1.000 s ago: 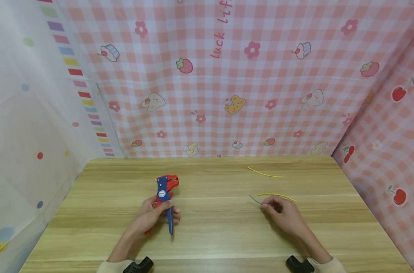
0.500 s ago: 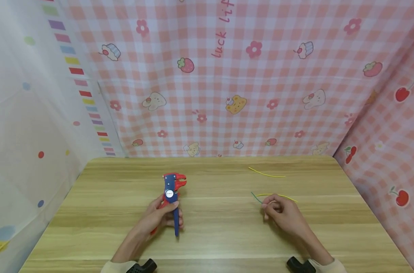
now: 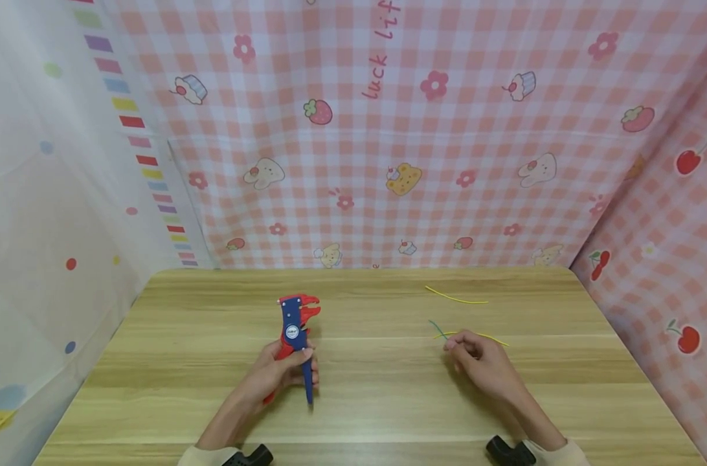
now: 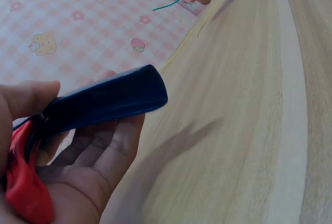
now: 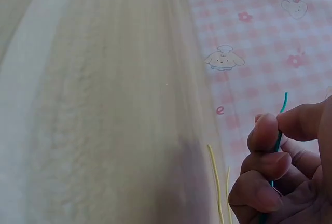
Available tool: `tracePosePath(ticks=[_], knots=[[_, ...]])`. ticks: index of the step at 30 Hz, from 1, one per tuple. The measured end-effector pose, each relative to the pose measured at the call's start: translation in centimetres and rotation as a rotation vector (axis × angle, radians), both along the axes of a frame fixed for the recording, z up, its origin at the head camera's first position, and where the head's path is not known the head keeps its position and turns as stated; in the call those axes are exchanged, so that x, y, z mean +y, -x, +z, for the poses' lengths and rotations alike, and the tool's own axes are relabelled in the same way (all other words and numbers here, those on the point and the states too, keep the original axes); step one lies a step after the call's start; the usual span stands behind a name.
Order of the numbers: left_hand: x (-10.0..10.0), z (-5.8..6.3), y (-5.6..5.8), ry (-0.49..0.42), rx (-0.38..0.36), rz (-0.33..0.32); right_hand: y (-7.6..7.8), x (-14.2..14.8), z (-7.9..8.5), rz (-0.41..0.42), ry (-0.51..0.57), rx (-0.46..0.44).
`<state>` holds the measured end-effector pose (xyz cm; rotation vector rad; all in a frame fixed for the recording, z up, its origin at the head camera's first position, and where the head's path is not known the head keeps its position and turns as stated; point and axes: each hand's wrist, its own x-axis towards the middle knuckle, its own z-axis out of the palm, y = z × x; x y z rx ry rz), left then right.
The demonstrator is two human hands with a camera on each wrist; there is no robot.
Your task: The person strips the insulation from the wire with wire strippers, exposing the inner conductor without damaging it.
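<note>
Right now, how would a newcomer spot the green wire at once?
Find the wooden table, then the person's right hand over it. The thin strand it pinches is the green wire; its neighbours, two yellow wires, lie on the table, unheld.

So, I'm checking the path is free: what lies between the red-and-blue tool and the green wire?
In the head view, only bare wooden tabletop shows between the red-and-blue tool and the green wire.
</note>
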<state>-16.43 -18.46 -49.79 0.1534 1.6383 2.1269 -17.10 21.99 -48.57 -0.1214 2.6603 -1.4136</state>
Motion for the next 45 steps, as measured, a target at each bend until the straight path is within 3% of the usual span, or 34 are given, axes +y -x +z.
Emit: tracePosePath(ticks=[9, 17, 45], knots=[[0.7, -0.3, 0.0, -0.110, 0.050, -0.102, 0.4, -0.6, 0.4, 0.062, 0.048, 0.066], [1.5, 0.2, -0.3, -0.060, 0.045, -0.071, 0.7, -1.4, 1.2, 0.076, 0.070, 0.082], [4.0, 0.4, -0.4, -0.053, 0.099, -0.116, 1.6, -2.8, 2.8, 0.150, 0.079, 0.160]])
